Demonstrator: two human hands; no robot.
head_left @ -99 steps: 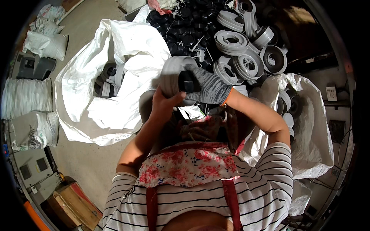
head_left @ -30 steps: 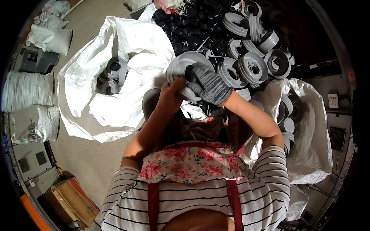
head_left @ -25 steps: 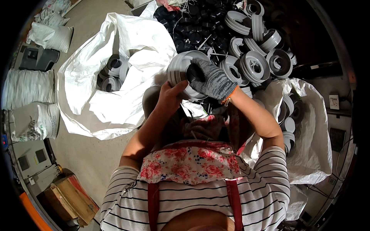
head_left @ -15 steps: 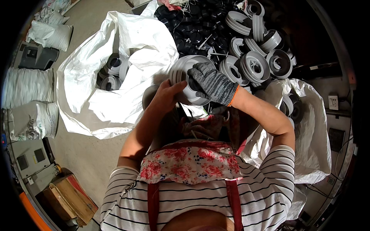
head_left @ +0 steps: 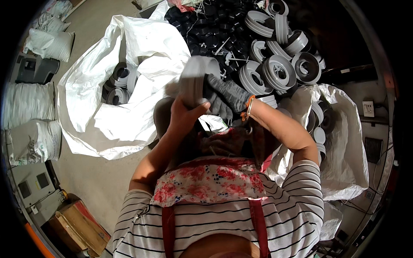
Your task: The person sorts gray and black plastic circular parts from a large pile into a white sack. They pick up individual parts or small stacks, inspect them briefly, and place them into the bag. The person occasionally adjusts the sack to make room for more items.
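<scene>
My bare left hand (head_left: pixel 188 109) grips a round grey plastic ring part (head_left: pixel 193 86) with ribbed sides, thumb on the near rim. The part is tilted on edge and smeared by motion. My right hand (head_left: pixel 226 94) wears a grey knitted glove with an orange cuff. Its fingers are curled against the part's right, open side, and the fingertips are partly hidden there. A metal bracelet shows at that wrist. Beyond the right hand lie several similar grey ring parts (head_left: pixel 278 73), heaped together.
A pile of small black plastic pieces (head_left: pixel 211 28) lies at the far middle, with white plastic scraps on it. An open white sack (head_left: pixel 90 122) at left holds grey parts. Another white sack (head_left: pixel 350 163) stands at right. Filled sacks (head_left: pixel 30 103) and a cardboard box (head_left: pixel 84 225) line the left side.
The grey ring part has moved slightly left and turned from facing up to standing on edge. My gloved hand has shifted from over its centre to its right side.
</scene>
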